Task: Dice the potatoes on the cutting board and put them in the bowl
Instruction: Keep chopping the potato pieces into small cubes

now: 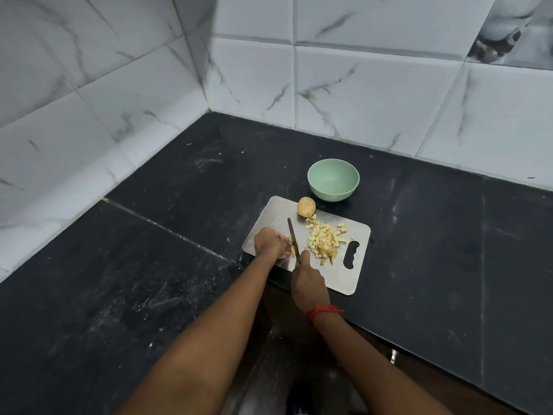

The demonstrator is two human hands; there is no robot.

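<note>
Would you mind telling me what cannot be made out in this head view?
Head view: potato piece, mostly covered by the left hand.
Head view: knife, its handle wrapped inside the right hand.
Head view: whether the blade touches the cutting board, too small to tell.

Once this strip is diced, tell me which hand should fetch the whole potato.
Probably left. The left hand only steadies a potato strip and lies nearer the whole potato; the right hand grips the knife.
</note>
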